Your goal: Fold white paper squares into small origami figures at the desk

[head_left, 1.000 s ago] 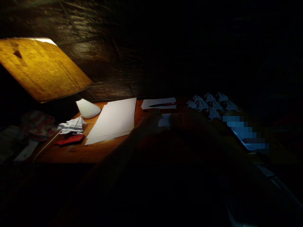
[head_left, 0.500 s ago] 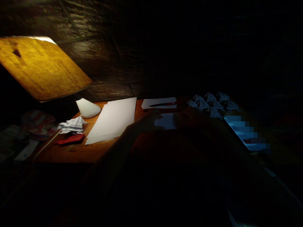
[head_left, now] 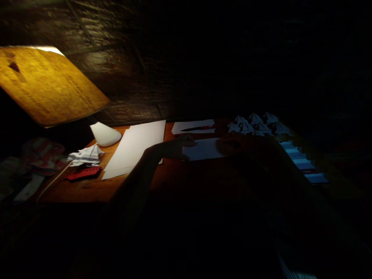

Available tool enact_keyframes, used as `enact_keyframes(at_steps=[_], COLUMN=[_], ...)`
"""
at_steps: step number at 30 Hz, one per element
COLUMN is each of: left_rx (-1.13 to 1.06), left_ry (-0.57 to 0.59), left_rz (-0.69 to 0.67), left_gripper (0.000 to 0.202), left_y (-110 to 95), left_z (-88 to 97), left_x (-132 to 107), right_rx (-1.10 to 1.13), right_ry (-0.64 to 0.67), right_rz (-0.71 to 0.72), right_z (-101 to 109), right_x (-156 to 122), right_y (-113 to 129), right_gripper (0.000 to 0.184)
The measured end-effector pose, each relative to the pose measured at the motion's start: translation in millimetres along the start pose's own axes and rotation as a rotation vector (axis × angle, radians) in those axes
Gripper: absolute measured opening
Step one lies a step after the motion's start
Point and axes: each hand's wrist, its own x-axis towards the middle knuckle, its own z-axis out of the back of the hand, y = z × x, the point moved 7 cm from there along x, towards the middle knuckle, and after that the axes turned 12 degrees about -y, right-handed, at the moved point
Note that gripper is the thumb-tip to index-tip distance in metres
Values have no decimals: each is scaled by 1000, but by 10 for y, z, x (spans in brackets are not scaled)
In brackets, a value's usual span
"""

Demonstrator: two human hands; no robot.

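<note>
A small white sheet of paper (head_left: pixel 205 149) spans the gap between my two hands above the dark wooden table. My left hand (head_left: pixel 178 147) grips its left edge, thumb on top and fingers at the lower side. At the right edge is my right hand (head_left: pixel 232 144), deep in shadow, closed around the paper's end. Just behind lies a small stack of paper (head_left: pixel 186 126) with a knife (head_left: pixel 194 128) resting across it. Larger white sheets (head_left: pixel 136 147) lie to the left of my left forearm.
A lamp with a yellow shade (head_left: pixel 52 85) stands at the left, its white base (head_left: pixel 105 134) on the table (head_left: pixel 90 190). Near it are a folded paper shape (head_left: pixel 86 155) and a red object (head_left: pixel 83 174). Several folded paper shapes (head_left: pixel 261 128) and a lit screen (head_left: pixel 302 162) occupy the right.
My left hand has shifted a little to the left, and more of the small sheet shows between my hands. The right hand now covers part of the screen's edge and the nearest folded shape.
</note>
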Motion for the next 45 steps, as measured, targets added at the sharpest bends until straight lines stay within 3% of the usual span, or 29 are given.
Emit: enact_keyframes(at_steps=[10,16,20,23,26,29,31,33,37,41,45], left_rx=[-53,-74,-114,-138,-71,130,181,134,144,206,266], left_ry=[127,111,105,51,-117,-276,-325,-313,-213,-147,-134], left_rz=[-23,-45,-48,-26,33,43,20,-38,-34,20,19], left_gripper=[72,72,65,49,30,31,36,43,61,65,66], left_y=[46,-10,-33,-24,-15,-139,-286,-438,-484,-381,-361], left_z=[54,77,90,67,13,-69,-139,-232,-439,-573,-592], left_x=[-17,-42,-62,-30,60,147,190,217,213,183,170], right_rx=[47,31,98,135,147,3,-122,-153,-184,-274,-365], right_ry=[67,38,72,51,-57,-303,-439,-462,-399,-261,-255], right_rz=[28,31,19,-10,-76,-191,-145,-58,-3,-23,-15], right_z=[79,-6,0,44,40,58,66,13,-174,-451,-529], right_x=[-79,-42,-86,-105,-47,48,100,143,168,156,141], right_y=[33,-83,-115,-85,-20,75,270,494,730,714,712], right_gripper=[75,76,82,73,53,37,32,33,51,67,67])
